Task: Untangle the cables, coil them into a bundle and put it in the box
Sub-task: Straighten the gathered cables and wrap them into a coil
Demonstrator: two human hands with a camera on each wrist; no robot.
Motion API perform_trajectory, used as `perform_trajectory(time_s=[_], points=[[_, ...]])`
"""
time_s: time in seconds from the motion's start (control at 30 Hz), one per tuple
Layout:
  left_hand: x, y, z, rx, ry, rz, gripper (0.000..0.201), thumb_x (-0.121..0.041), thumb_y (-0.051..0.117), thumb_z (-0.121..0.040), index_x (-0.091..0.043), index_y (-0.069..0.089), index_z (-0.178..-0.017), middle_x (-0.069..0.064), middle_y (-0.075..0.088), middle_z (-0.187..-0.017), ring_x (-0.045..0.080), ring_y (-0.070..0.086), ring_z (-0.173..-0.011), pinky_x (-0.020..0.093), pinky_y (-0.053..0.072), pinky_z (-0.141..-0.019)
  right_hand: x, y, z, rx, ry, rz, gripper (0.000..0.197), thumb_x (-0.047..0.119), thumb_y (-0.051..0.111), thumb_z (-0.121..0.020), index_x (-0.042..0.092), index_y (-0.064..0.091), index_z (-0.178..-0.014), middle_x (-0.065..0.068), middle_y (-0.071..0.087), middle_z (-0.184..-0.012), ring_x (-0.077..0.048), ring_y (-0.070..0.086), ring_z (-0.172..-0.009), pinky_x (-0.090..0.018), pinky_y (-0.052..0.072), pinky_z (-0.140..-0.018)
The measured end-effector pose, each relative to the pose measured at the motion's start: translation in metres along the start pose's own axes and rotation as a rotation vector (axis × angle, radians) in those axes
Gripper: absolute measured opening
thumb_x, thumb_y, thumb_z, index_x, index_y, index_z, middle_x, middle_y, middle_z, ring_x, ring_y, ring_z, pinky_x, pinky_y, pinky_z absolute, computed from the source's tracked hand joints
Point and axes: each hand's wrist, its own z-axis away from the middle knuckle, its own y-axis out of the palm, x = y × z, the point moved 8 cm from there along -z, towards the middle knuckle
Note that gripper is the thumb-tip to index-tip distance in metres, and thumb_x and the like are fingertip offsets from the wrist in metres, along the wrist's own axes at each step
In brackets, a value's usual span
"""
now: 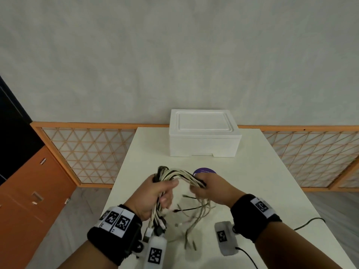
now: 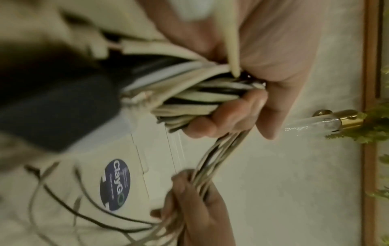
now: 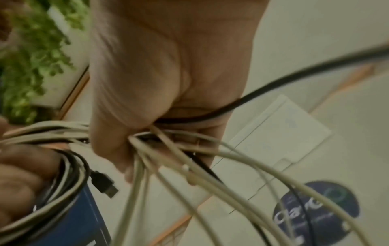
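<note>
Two hands, left hand [image 1: 155, 193] and right hand [image 1: 208, 188] each grip one cable bundle [image 1: 180, 176], one closed box [image 1: 204, 133]

The white surface [image 1: 262, 171] carries a closed white foam box [image 1: 204, 140] at its far edge and a round purple sticker [image 1: 206, 170] near centre.

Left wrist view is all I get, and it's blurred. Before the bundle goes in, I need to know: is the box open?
Observer: No. The head view shows the white box at the far side of the table, lid on.
Operator: Any plug loose near the bundle?
Observer: Yes. In the right wrist view, a black USB plug hangs free beside the left hand, which grips the cables.
</note>
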Motion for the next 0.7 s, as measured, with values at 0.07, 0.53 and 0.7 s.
perform_trajectory(time_s=[0.07, 0.53, 0.7], points=[[-0.002, -0.011, 0.0, -0.056, -0.001, -0.109, 0.038, -0.035, 0.072, -0.069, -0.016, 0.049, -0.044, 0.005, 0.034, -0.035, 0.019, 0.035, -0.035, 0.027, 0.037, -0.048, -0.014, -0.009, 0.008, -0.029, 0.051, 0.286, 0.01, 0.029, 0.057, -0.086, 0.019, 0.058, -0.087, 0.003, 0.061, -0.073, -0.015, 0.059, -0.068, -0.031, 0.044, -0.064], [0.026, -0.039, -0.028, 0.029, 0.064, -1.875, 0.017, -0.025, 0.047, -0.084, -0.015, 0.046, -0.097, 0.01, 0.056, -0.103, 0.027, 0.056, -0.097, 0.033, 0.043, -0.077, 0.014, -0.089, 0.026, -0.499, -0.064, 0.951, 0.024, 0.025, 0.081, -0.053, 0.027, 0.061, -0.067, 0.009, 0.056, -0.067, -0.018, 0.053, -0.067, -0.028, 0.029, -0.067], [0.019, -0.031, -0.03, 0.021, 0.111, -1.956, 0.025, -0.02, 0.046, -0.084, -0.013, 0.051, -0.107, 0.008, 0.058, -0.108, 0.026, 0.057, -0.099, 0.033, 0.043, -0.084, -0.019, -0.05, 0.01, 0.107, 0.206, 0.669, 0.091, 0.071, 0.075, -0.04, 0.034, 0.052, -0.12, 0.008, 0.048, -0.118, -0.02, 0.045, -0.117, -0.038, 0.036, -0.099]])
